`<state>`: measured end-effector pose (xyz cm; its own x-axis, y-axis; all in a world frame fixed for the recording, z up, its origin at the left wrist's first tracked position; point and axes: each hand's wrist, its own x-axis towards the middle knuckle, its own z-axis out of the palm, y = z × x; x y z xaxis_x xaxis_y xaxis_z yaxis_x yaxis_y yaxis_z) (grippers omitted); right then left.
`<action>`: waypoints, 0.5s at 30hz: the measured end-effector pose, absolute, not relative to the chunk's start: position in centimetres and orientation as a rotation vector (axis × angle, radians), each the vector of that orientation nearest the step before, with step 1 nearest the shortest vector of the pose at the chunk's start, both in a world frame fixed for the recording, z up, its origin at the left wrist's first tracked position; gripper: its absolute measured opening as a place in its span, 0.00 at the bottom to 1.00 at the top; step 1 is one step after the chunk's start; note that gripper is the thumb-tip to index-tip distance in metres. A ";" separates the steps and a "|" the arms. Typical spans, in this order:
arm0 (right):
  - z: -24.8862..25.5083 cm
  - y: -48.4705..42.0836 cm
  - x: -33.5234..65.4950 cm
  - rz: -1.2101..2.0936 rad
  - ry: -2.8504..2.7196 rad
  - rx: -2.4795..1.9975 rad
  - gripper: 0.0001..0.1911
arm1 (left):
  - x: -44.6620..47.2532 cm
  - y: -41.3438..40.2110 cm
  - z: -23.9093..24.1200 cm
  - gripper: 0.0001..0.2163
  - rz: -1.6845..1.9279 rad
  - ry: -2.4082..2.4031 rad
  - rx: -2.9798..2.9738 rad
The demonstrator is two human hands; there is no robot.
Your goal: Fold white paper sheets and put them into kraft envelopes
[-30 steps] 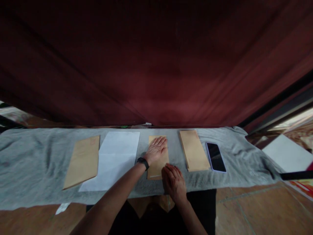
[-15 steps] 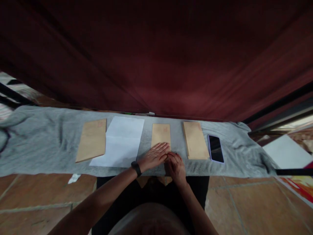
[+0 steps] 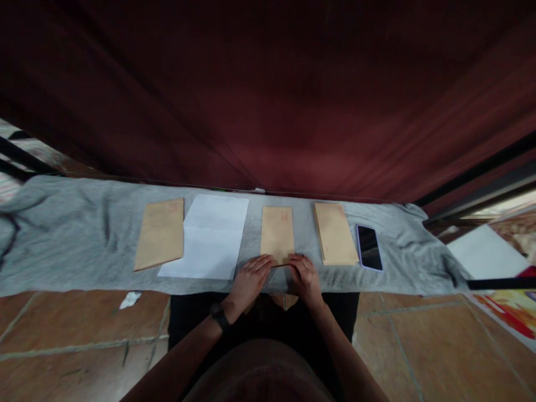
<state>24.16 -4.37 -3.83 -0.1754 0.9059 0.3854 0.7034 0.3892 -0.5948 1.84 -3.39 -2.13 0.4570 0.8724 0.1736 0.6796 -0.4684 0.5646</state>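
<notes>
A brown paper envelope (image 3: 277, 231) with a small red printed mark at its upper right lies on a grey cloth (image 3: 104, 223) in front of me. At its near left corner, my left hand (image 3: 252, 274) has its fingers together and closed on the edge. The near right corner is gripped by my right hand (image 3: 306, 277), fingers curled over it. Both thumbs are mostly hidden. The near edge between my hands looks slightly raised.
Left of the envelope are white paper sheets (image 3: 215, 237), partly under a pile of brown envelopes (image 3: 159, 234). To the right lie another stack of brown envelopes (image 3: 336, 234) and a phone (image 3: 369, 247). A dark red cloth (image 3: 268, 111) hangs behind.
My left hand has moved from lying flat across the envelope to its near left corner. My right hand has shifted slightly right, to the near right corner. The envelope shows more fully.
</notes>
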 end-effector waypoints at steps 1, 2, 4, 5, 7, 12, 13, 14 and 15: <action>-3.9 -4.3 24.0 0.363 -1.930 -1.396 0.12 | 2.0 -3.3 -2.2 0.16 0.655 1.318 2.285; -3.9 -4.2 23.8 0.354 -1.918 -1.415 0.11 | 2.1 -3.3 -2.2 0.15 0.685 1.337 2.275; -3.8 -4.1 23.4 0.316 -1.899 -1.464 0.11 | 2.4 -3.2 -2.4 0.13 0.741 1.379 2.256; -3.8 -4.1 23.3 0.293 -1.892 -1.488 0.11 | 2.6 -3.1 -2.4 0.12 0.765 1.402 2.245; -3.7 -4.2 23.0 0.251 -1.879 -1.528 0.11 | 2.8 -3.1 -2.4 0.11 0.794 1.446 2.225; -3.4 -5.1 21.3 0.195 -1.884 -1.493 0.16 | 3.0 -2.8 -2.2 0.10 0.795 1.471 2.192; -3.4 -5.4 20.6 0.205 -1.908 -1.452 0.17 | 2.9 -2.8 -2.2 0.10 0.799 1.469 2.185; -3.3 -5.8 19.9 0.222 -1.941 -1.409 0.19 | 2.9 -2.8 -2.3 0.10 0.807 1.469 2.176; -3.3 -6.2 19.2 0.242 -1.971 -1.376 0.20 | 2.8 -2.8 -2.3 0.10 0.821 1.472 2.166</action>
<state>19.16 -6.25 -3.33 -0.1813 0.8785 0.4419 0.7458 0.4157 -0.5205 2.78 -2.75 -2.32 0.2750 0.9293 0.2467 0.6980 -0.3694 0.6135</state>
